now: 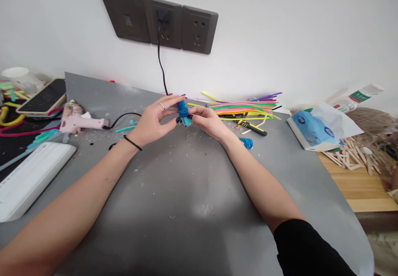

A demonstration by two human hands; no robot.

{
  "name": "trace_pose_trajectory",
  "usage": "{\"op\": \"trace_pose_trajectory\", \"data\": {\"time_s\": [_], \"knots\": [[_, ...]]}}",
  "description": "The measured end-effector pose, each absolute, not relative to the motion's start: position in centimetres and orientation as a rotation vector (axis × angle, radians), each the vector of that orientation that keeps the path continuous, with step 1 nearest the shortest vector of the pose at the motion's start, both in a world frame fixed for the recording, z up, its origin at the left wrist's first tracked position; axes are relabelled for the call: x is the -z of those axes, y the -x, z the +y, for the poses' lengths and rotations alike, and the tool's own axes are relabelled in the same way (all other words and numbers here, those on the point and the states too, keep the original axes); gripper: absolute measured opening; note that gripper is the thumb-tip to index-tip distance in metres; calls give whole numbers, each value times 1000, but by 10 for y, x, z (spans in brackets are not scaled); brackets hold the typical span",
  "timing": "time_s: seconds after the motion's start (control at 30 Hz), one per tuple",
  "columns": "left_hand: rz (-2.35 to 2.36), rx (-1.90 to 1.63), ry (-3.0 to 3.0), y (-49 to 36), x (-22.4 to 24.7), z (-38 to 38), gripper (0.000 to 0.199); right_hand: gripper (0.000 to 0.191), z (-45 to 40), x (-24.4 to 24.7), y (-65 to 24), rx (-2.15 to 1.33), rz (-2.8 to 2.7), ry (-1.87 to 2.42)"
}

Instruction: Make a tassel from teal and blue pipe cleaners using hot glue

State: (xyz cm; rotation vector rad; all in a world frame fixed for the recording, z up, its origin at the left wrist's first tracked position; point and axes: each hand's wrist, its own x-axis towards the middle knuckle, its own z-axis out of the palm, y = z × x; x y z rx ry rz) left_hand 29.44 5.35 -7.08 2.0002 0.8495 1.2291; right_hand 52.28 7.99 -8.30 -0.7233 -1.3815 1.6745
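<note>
A small blue wrapped piece (183, 108), with lighter blue ends at its bottom, is held upright above the grey mat (186, 201). My left hand (157, 118) grips it from the left, index finger over its top and thumb near its lower end. From the right, my right hand (207, 120) pinches its lower part with thumb and forefinger. Behind my right wrist lies a second blue wrapped piece (246, 143) on the mat. A bundle of coloured pipe cleaners (242, 107) rests just beyond my right hand.
A pink glue gun (82, 120), a phone (45, 95) and a white power bank-like box (35, 178) are at the left. A yellow-black cutter (253, 127) lies behind. Tissues (314, 129) and wooden sticks (351, 153) are at the right. Sockets (163, 21) are on the wall.
</note>
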Motion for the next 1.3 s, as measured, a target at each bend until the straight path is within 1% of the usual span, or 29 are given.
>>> {"op": "trace_pose_trajectory", "data": {"time_s": [0.37,0.6,0.87,1.1,1.3], "knots": [[911,-1191,-2026,-294,69,53,55,32,80,84,-524,-1700,-1379,699],[917,-1218,-1963,-293,71,55,54,47,79,80,-527,-1715,-1365,733],[968,-1231,-1950,-295,71,55,51,37,80,82,-526,-1699,-1322,683],[980,-1242,-1968,-296,74,56,53,40,82,87,-527,-1657,-1381,671],[982,-1239,-1984,-296,75,57,53,48,82,87,-527,-1651,-1368,701]]}}
